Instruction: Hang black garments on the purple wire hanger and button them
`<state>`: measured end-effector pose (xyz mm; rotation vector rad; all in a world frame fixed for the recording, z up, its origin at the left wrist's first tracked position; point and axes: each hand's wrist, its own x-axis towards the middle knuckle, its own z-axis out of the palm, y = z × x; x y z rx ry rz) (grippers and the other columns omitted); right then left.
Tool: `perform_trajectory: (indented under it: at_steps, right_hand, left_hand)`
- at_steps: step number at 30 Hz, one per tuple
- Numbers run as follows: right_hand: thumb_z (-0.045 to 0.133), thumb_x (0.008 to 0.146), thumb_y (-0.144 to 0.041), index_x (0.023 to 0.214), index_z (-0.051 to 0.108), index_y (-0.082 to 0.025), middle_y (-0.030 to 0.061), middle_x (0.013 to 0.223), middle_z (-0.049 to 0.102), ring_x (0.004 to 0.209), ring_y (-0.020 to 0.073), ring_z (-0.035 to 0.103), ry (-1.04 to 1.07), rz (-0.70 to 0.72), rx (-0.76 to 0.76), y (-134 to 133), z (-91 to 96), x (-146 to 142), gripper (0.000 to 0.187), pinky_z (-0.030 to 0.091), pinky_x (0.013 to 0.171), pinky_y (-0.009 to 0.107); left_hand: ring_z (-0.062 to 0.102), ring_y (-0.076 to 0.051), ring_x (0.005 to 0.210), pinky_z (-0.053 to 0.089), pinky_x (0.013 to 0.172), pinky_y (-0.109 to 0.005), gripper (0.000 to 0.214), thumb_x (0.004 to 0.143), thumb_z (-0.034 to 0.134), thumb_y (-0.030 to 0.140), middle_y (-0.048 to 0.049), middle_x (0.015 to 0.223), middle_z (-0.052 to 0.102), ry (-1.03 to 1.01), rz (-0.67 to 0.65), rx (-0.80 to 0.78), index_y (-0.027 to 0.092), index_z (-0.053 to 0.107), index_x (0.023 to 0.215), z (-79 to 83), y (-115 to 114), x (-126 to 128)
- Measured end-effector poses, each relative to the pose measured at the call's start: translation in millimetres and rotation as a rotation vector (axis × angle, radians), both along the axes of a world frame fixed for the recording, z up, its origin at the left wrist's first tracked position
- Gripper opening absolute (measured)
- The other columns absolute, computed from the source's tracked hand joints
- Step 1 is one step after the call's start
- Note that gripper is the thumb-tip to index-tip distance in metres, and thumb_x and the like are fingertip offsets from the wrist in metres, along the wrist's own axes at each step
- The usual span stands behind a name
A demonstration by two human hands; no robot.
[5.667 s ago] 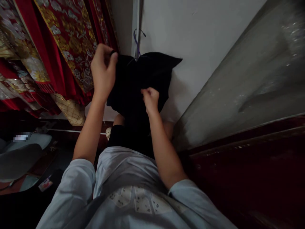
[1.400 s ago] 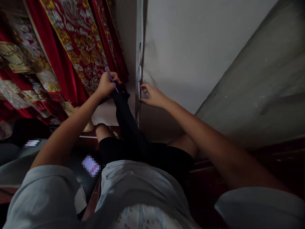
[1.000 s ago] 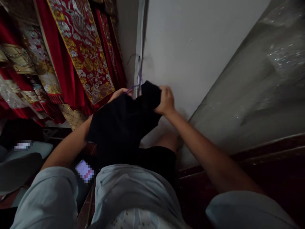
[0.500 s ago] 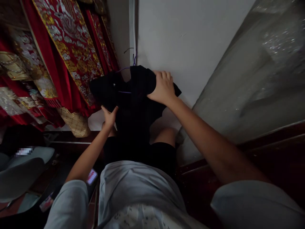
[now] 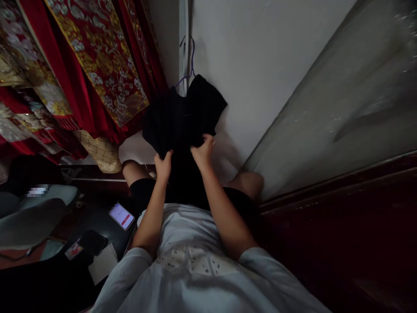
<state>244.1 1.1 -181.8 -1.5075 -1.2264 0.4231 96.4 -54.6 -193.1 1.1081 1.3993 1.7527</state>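
A black short-sleeved garment (image 5: 187, 113) hangs in front of me on a thin purple hanger (image 5: 193, 58). My left hand (image 5: 163, 165) grips the cloth at the garment's lower left side, thumb uppermost. On the other side my right hand (image 5: 203, 152) is closed on the cloth, slightly higher than the left. Between the two hands the dark fabric runs down toward my lap, where it blends with my black shorts.
Red costumes with gold and silver embroidery (image 5: 100, 65) hang at the left. A lit phone (image 5: 121, 216) lies on a dark surface beside my left arm, near a white paper (image 5: 103, 264). Right of the white wall (image 5: 254, 52) hangs cloudy plastic sheeting (image 5: 352, 104).
Both hands have moved lower on the garment and closer together, the right one down from the shoulder area. The garment now hangs straighter, with its hanger more exposed.
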Motion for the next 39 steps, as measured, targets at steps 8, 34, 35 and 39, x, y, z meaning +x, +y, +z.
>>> perform_trajectory:
  at_steps: [8,34,35,39]
  right_hand:
    - [0.048,0.099,-0.025,0.063,0.056,-0.017,0.0061,0.063,0.06,0.053,0.0126,0.053,0.352,0.539,-0.414,-29.8,-24.6,-11.1,0.037,0.04,0.052,0.024]
    - [0.057,0.093,-0.041,0.06,0.042,-0.02,-0.0031,0.056,0.04,0.055,0.01,0.037,0.281,0.5,0.09,-56.3,-25.6,9.2,0.042,0.029,0.055,0.026]
    - [0.058,0.092,-0.038,0.06,0.044,-0.02,-0.003,0.056,0.041,0.054,0.0097,0.037,0.378,0.477,0.051,-57.6,-22.9,8.9,0.039,0.029,0.054,0.025]
    - [0.057,0.095,-0.032,0.063,0.048,-0.021,-0.0038,0.051,0.039,0.045,0.0091,0.031,0.634,0.386,-0.126,-40.7,11.0,17.4,0.035,0.025,0.044,0.024]
  left_hand:
    - [0.032,-0.033,0.155,0.022,0.13,-0.046,0.057,0.097,0.059,0.032,-0.0152,0.162,0.04,0.507,0.144,0.207,0.028,0.042,0.152,-31.8,-23.7,12.4]
    - [0.062,-0.019,0.085,0.049,0.079,-0.028,0.015,0.103,0.052,0.018,-0.0067,0.09,0.063,0.554,-0.082,0.416,0.016,0.065,0.098,-42.5,-12.4,46.6]
    - [0.062,-0.02,0.086,0.05,0.079,-0.028,0.013,0.103,0.052,0.016,-0.0067,0.09,0.063,0.574,-0.096,0.405,0.016,0.064,0.096,-42.2,-12.2,47.4]
    - [0.064,-0.021,0.09,0.05,0.081,-0.029,0.015,0.101,0.052,0.01,-0.0081,0.096,0.065,0.781,-0.133,0.255,0.018,0.064,0.098,-43.9,-8.6,51.2]
